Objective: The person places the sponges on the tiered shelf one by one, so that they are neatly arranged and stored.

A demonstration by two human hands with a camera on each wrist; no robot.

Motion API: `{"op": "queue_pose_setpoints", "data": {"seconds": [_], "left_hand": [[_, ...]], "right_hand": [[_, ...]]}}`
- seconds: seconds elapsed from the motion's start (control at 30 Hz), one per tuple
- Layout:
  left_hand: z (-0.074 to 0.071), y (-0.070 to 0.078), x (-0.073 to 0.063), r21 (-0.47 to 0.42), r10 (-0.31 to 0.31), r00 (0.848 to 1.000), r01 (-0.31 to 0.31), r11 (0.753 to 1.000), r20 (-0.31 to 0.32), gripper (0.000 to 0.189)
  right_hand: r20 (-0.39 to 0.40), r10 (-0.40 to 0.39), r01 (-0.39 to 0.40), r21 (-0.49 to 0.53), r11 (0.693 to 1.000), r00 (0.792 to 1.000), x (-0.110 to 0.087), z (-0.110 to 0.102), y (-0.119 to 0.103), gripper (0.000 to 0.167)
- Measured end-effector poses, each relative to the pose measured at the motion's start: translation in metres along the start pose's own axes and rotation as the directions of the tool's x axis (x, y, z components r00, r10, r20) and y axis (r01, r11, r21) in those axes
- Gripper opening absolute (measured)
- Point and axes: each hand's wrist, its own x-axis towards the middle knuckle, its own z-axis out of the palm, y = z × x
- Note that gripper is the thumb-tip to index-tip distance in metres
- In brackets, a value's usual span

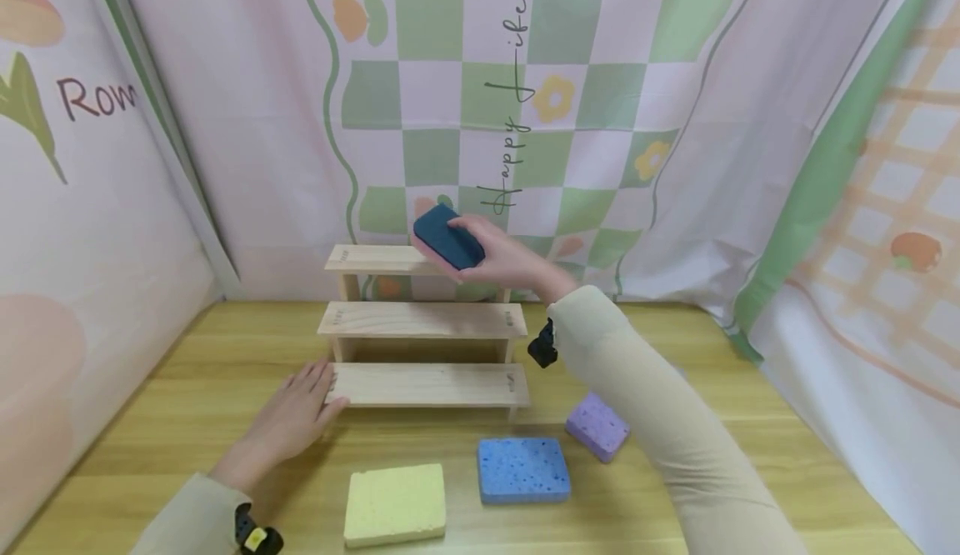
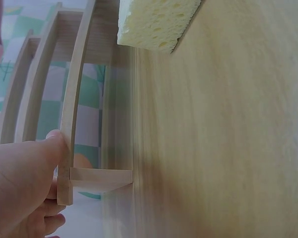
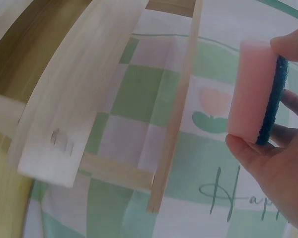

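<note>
Sponge (image 1: 442, 234) is being pinched by the right hand (image 1: 502, 257), while the left hand (image 1: 288, 415) is gripping the wooden rack (image 1: 427, 384), seemingly steadying it.

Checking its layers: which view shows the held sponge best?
Right wrist: the sponge is close, pink and dark layers side by side. Head shows mainly its dark face, partly under the right hand; left wrist, perhaps a pink sliver.

Head view fwd/down, wrist views close, shelf (image 1: 422, 320) shared
</note>
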Motion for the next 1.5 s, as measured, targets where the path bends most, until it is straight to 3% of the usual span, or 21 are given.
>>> {"op": "queue_pose_setpoints", "data": {"seconds": [0.4,1.03,1.2,1.37,1.5], "left_hand": [[-0.003,0.002,-0.002,0.002,0.001,1.0,-0.001,1.0,0.013,0.066],[-0.001,0.0,0.0,0.002,-0.003,1.0,0.003,1.0,0.0,0.063],[-0.001,0.0,0.0,0.006,-0.005,1.0,0.005,1.0,0.001,0.063],[0.0,0.0,0.0,0.01,-0.006,1.0,0.006,1.0,-0.002,0.063],[0.0,0.0,0.001,0.007,-0.003,1.0,0.003,1.0,-0.008,0.062]], "right_hand": [[0.072,-0.033,0.039,-0.076,0.996,0.997,0.025,0.024,-0.011,0.065],[0.153,-0.003,0.021,-0.116,0.993,0.988,0.038,0.042,-0.017,0.057],[0.152,-0.014,0.026,-0.08,0.996,0.988,0.039,0.041,-0.019,0.051],[0.143,-0.065,0.08,-0.102,0.992,0.988,0.042,0.041,-0.015,0.043],[0.093,-0.108,0.12,-0.125,0.985,0.99,0.044,0.042,-0.01,0.037]]}}
